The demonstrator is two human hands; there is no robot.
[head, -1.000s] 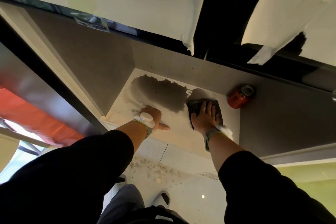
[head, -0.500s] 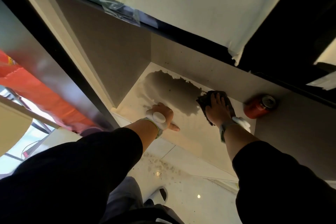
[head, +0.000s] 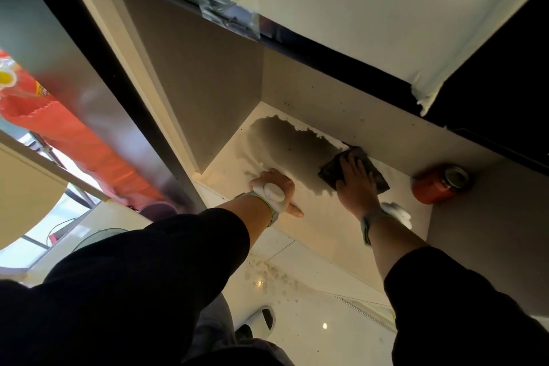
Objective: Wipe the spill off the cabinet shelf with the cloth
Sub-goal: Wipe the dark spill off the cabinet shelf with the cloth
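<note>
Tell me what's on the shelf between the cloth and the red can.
Nothing: in the head view, bare pale shelf separates the dark cloth, pressed under the right hand, from the red can lying on its side.

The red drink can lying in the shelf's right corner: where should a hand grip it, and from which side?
Probably around the red drink can's round middle, coming from the open shelf front: it lies on its side, silver top facing outward, close to the rear and right walls.

A dark, matt cloth [head: 353,171] lies on the smooth pale laminate shelf [head: 323,223], the spill [head: 291,151] looks wet and dull grey, the red can [head: 439,184] shiny metal, the floor tiles [head: 312,300] glossy.
</note>
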